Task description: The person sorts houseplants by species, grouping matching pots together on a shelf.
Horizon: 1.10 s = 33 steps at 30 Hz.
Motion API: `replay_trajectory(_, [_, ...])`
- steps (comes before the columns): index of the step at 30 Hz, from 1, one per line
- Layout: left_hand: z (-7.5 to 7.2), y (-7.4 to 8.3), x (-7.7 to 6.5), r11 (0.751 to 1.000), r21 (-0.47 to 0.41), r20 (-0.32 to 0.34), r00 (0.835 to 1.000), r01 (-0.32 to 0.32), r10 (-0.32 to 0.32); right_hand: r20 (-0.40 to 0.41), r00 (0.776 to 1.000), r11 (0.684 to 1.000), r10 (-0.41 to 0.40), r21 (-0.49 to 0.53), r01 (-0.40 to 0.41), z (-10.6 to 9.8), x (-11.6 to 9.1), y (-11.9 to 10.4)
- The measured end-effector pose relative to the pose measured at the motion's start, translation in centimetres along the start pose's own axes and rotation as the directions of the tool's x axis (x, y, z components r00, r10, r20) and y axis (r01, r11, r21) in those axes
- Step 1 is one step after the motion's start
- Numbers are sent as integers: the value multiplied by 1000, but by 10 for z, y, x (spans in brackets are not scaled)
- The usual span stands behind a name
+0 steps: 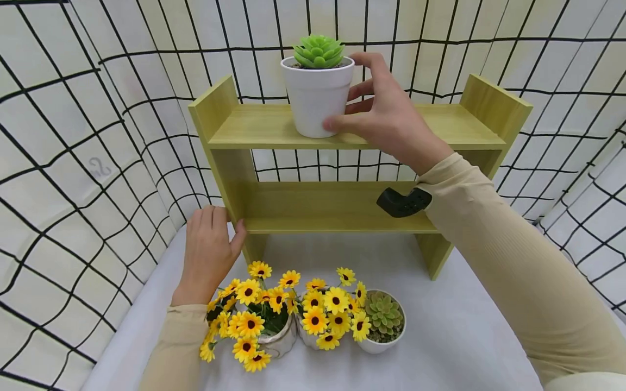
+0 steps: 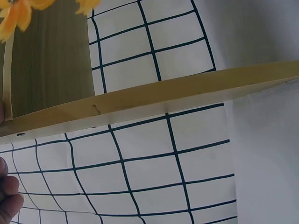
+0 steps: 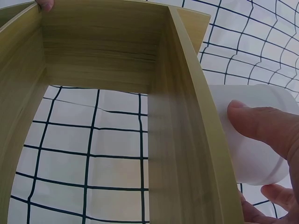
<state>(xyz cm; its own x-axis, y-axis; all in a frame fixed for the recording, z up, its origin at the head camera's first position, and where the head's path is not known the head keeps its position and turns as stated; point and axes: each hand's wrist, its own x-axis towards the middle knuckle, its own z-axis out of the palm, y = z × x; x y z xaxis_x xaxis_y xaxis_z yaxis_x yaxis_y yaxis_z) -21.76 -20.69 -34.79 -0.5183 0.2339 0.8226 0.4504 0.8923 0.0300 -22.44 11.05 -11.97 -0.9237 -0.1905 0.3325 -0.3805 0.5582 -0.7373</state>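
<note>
At the top board of a pale wooden two-tier shelf, the right hand grips a tapered white pot holding a bright green succulent, thumb in front. The left hand holds the shelf's left side panel. In front stand two pots of yellow dark-centred flowers and, beside them, a round white pot with a muted green succulent.
</note>
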Motion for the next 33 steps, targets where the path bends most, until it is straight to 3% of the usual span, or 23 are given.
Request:
replay_trajectory(16, [-1, 5, 6, 1000, -18, -27, 999, -25, 25, 71, 997, 1000, 8, -2, -8, 4, 2, -12])
replay_trajectory(23, [-1, 4, 3, 1000, 11, 44, 999, -13, 13, 103, 995, 1000, 9, 21, -11, 12, 7, -16])
replay_trajectory(33, [0, 1, -1, 1000, 11, 33, 999, -7, 6, 142, 990, 1000, -1, 20, -2, 26, 14, -25])
